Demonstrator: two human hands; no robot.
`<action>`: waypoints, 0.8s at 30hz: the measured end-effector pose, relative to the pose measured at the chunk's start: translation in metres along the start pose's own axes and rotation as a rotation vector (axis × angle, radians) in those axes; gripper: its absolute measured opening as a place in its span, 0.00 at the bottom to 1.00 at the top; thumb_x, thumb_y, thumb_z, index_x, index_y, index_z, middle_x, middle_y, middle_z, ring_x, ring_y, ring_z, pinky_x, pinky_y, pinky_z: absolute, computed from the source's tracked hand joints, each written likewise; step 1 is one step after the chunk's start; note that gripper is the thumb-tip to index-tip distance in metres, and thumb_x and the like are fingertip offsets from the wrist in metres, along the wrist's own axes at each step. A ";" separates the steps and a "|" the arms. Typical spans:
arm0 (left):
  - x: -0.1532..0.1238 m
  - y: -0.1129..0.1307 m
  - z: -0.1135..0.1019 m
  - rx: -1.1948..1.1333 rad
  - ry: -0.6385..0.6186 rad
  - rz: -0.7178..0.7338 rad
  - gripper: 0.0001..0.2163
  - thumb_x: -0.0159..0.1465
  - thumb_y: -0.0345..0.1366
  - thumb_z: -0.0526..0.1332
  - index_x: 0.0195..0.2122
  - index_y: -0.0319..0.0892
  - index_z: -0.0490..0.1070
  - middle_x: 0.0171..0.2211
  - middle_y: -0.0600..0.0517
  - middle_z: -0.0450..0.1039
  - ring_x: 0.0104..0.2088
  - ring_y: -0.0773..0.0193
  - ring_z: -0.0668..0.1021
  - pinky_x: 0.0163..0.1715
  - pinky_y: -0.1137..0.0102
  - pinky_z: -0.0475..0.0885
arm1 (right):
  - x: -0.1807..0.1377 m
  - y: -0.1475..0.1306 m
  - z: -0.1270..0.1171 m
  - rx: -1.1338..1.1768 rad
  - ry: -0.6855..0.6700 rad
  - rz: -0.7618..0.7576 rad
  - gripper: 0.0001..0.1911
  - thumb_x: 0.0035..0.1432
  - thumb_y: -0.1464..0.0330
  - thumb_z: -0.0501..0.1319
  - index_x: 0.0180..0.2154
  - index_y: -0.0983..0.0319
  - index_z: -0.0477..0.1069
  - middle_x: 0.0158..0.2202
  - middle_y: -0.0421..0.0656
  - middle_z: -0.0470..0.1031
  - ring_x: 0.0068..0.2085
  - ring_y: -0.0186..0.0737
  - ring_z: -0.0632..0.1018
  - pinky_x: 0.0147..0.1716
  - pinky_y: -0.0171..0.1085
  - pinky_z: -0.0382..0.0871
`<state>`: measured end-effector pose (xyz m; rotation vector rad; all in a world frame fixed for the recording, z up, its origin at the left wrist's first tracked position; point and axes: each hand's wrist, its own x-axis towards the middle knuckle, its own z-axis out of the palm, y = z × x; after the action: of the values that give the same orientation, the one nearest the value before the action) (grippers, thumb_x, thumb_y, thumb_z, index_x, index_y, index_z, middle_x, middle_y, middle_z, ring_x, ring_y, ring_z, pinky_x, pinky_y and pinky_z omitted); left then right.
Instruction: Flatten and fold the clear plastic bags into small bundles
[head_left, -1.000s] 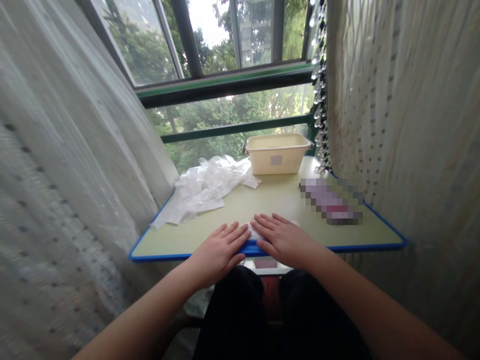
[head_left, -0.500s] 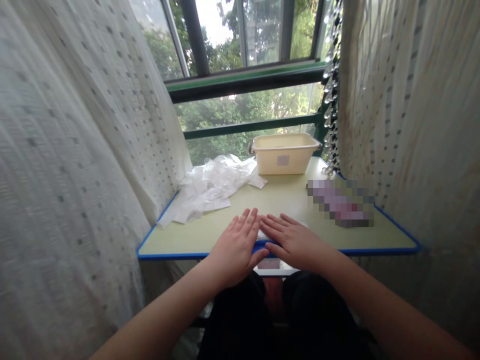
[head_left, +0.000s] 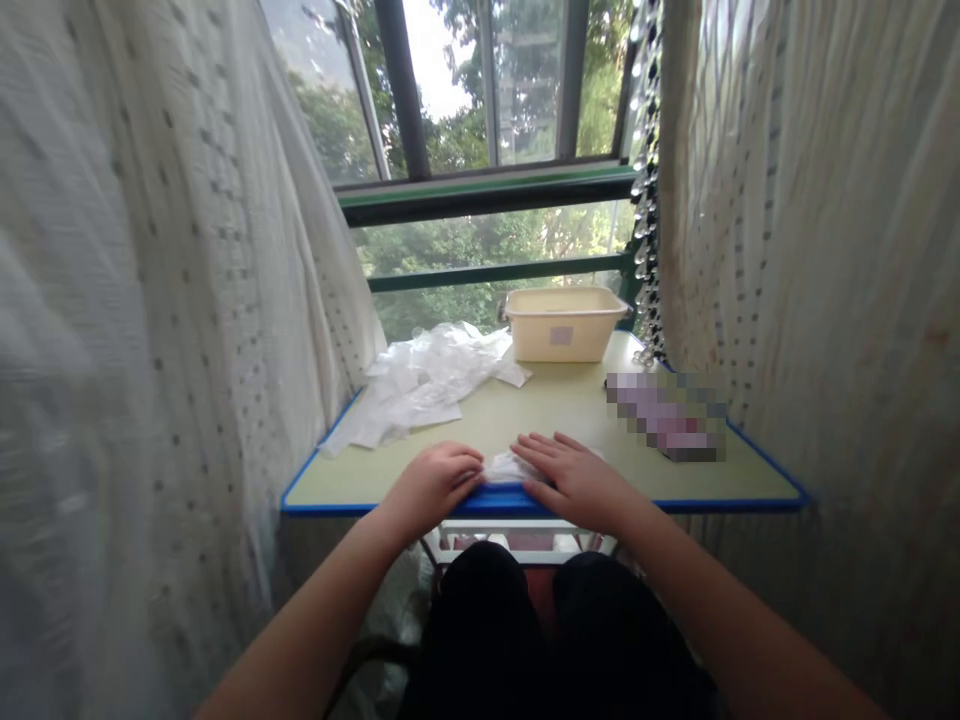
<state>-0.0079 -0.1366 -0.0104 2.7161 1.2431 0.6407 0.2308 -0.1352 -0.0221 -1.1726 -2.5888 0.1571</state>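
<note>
While we sit close against the green table with its blue rim, both our hands rest at its near edge, around a crumpled white sheet that lies right on that edge, between them. Our left hand is curled, knuckles bent and fingertips tucked in against the left end of the sheet; whether they actually pinch it we cannot tell. Our right hand lies flat and spread wide, palm down, its fingers pressing on the right end of the sheet and holding nothing. Further back on the left of the table lies a loose pile of clear plastic bags, well apart from our hands. Behind it, at the far edge by the window, stands a cream tub with a small label on its front. To the right we see a blurred patch on the tabletop, too unclear to name. Pale dotted curtains hang on both sides, and a string of clear beads hangs beside the right one.
</note>
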 end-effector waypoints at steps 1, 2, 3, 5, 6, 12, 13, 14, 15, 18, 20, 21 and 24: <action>0.001 0.003 0.001 0.011 0.037 -0.006 0.08 0.62 0.35 0.54 0.36 0.41 0.72 0.38 0.50 0.74 0.40 0.64 0.74 0.44 0.69 0.67 | 0.000 0.000 0.000 0.008 0.013 0.002 0.26 0.61 0.57 0.45 0.59 0.58 0.56 0.60 0.45 0.58 0.60 0.41 0.59 0.58 0.47 0.49; 0.002 0.006 0.003 0.026 0.071 -0.011 0.08 0.62 0.34 0.54 0.35 0.41 0.72 0.36 0.50 0.73 0.38 0.65 0.74 0.42 0.70 0.68 | 0.000 -0.001 0.000 0.012 0.024 0.002 0.26 0.61 0.57 0.46 0.58 0.58 0.57 0.59 0.45 0.59 0.60 0.41 0.60 0.58 0.47 0.49; 0.003 0.009 0.004 0.045 0.104 -0.016 0.07 0.62 0.32 0.53 0.35 0.41 0.71 0.35 0.50 0.72 0.37 0.65 0.73 0.40 0.71 0.68 | -0.001 -0.002 0.000 0.015 0.035 0.001 0.26 0.60 0.57 0.47 0.58 0.59 0.57 0.59 0.45 0.59 0.59 0.42 0.60 0.58 0.47 0.49; 0.004 0.012 0.008 0.087 0.160 -0.019 0.08 0.62 0.30 0.52 0.35 0.41 0.70 0.35 0.50 0.71 0.34 0.66 0.73 0.36 0.72 0.68 | -0.001 -0.003 0.000 0.019 0.054 -0.001 0.26 0.60 0.57 0.48 0.57 0.58 0.58 0.59 0.45 0.60 0.59 0.42 0.60 0.58 0.47 0.50; 0.004 0.013 0.010 0.104 0.187 -0.018 0.08 0.62 0.29 0.51 0.35 0.41 0.70 0.34 0.50 0.70 0.33 0.67 0.72 0.35 0.72 0.68 | -0.002 -0.003 0.000 0.021 0.061 0.001 0.26 0.59 0.57 0.49 0.57 0.58 0.58 0.58 0.45 0.61 0.59 0.42 0.61 0.58 0.47 0.50; 0.002 0.009 0.019 0.064 0.337 -0.046 0.10 0.61 0.27 0.50 0.33 0.40 0.70 0.34 0.50 0.67 0.33 0.67 0.71 0.35 0.72 0.69 | -0.001 -0.002 0.001 0.018 0.061 0.017 0.23 0.62 0.61 0.45 0.58 0.56 0.57 0.58 0.43 0.61 0.59 0.40 0.61 0.57 0.47 0.51; 0.002 0.008 0.019 0.041 0.330 -0.053 0.09 0.61 0.26 0.50 0.32 0.40 0.70 0.33 0.50 0.68 0.33 0.67 0.72 0.35 0.72 0.69 | -0.001 -0.002 0.001 0.016 0.057 0.014 0.24 0.62 0.61 0.45 0.58 0.55 0.56 0.59 0.43 0.60 0.59 0.40 0.61 0.57 0.47 0.51; 0.001 0.007 0.018 0.020 0.306 -0.058 0.09 0.60 0.26 0.51 0.31 0.41 0.70 0.33 0.50 0.68 0.32 0.67 0.72 0.35 0.72 0.69 | -0.001 -0.001 0.001 0.012 0.051 0.010 0.24 0.62 0.61 0.45 0.59 0.55 0.55 0.59 0.43 0.60 0.59 0.40 0.61 0.57 0.47 0.51; 0.001 0.006 0.017 0.004 0.271 -0.062 0.09 0.59 0.26 0.52 0.30 0.41 0.71 0.32 0.51 0.69 0.32 0.67 0.72 0.35 0.72 0.69 | -0.002 -0.001 0.001 0.005 0.044 0.003 0.24 0.62 0.60 0.45 0.59 0.54 0.54 0.59 0.43 0.59 0.59 0.40 0.61 0.57 0.47 0.51; -0.007 0.003 0.010 -0.022 0.155 -0.069 0.09 0.58 0.28 0.54 0.30 0.41 0.73 0.33 0.51 0.72 0.35 0.66 0.74 0.39 0.69 0.70 | -0.002 -0.001 0.000 -0.028 0.015 -0.012 0.24 0.61 0.57 0.45 0.58 0.52 0.56 0.61 0.43 0.56 0.60 0.42 0.59 0.57 0.48 0.49; -0.015 0.001 0.003 -0.041 0.105 -0.072 0.09 0.58 0.30 0.54 0.34 0.43 0.75 0.37 0.50 0.74 0.39 0.63 0.75 0.43 0.67 0.70 | -0.002 -0.001 -0.001 -0.042 -0.006 -0.015 0.24 0.61 0.55 0.44 0.57 0.52 0.58 0.61 0.44 0.55 0.60 0.44 0.58 0.57 0.49 0.49; -0.018 0.000 -0.001 -0.051 0.089 -0.075 0.10 0.58 0.31 0.55 0.37 0.43 0.75 0.39 0.50 0.75 0.42 0.62 0.75 0.45 0.66 0.69 | -0.002 -0.001 -0.001 -0.044 -0.014 -0.015 0.24 0.61 0.55 0.43 0.57 0.51 0.59 0.61 0.44 0.55 0.60 0.44 0.58 0.56 0.49 0.49; -0.023 0.002 -0.009 -0.021 0.139 -0.122 0.13 0.60 0.32 0.53 0.43 0.43 0.72 0.42 0.49 0.74 0.43 0.61 0.75 0.46 0.63 0.70 | 0.000 0.000 0.000 -0.039 -0.024 -0.013 0.22 0.63 0.57 0.41 0.56 0.50 0.59 0.61 0.43 0.55 0.60 0.42 0.59 0.56 0.48 0.49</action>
<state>-0.0233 -0.1553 -0.0096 2.5928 1.4105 0.8354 0.2304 -0.1353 -0.0218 -1.1736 -2.6307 0.1190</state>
